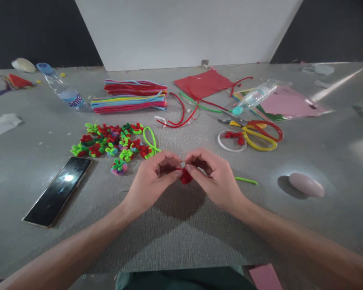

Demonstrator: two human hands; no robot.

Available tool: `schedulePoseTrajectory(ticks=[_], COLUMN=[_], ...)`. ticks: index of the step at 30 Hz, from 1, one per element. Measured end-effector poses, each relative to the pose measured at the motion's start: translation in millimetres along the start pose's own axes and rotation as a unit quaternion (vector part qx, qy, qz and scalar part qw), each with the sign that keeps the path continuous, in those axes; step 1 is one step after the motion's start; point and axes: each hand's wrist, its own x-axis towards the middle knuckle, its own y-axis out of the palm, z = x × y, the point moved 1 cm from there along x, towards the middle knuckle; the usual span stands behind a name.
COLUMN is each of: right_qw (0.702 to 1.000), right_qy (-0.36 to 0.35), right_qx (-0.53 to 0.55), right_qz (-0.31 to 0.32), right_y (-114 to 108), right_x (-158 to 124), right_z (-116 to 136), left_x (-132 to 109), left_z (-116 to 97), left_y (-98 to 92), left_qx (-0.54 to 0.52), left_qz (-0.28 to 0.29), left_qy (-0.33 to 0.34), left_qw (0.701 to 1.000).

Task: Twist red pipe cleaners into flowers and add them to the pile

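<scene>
Between my fingertips, low over the grey table, is a small red pipe cleaner flower (186,176). My left hand (159,173) pinches it from one side, and my right hand (210,173) pinches it from the other with thumb and forefinger. Much of the flower is hidden by the fingers. A light green pipe cleaner (246,180) sticks out from beyond my right hand. Left of my hands lies a group of red and green pipe cleaner flowers (109,141), with a looped bright green pipe cleaner (150,137) at its right side.
Pipe cleaner bundles (130,102) lie at the back, beside a red sheet (204,83). Scissors (261,135) and a white ring (232,149) are at right, near a lying bottle (257,96). A phone (59,191), another bottle (63,88) and a computer mouse (306,185) flank my arms.
</scene>
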Motion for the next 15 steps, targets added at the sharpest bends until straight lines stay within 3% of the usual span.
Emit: schedulePoseTrajectory(ticks=[6,15], right_qw=[1.0,0.998], right_qy=[0.005,0.022], right_qx=[0.016,0.053], right_qz=[-0.008,-0.015], right_y=[0.3,3.0], right_x=[0.2,-0.6], right_z=[-2.4,-1.9], left_x=[0.5,-1.1], left_z=[3.1,0.5], left_y=[-1.4,0.5], left_qx=[0.028,-0.004], left_qz=[-0.021,0.008], left_qy=[0.005,0.015], left_qw=[0.999,1.0])
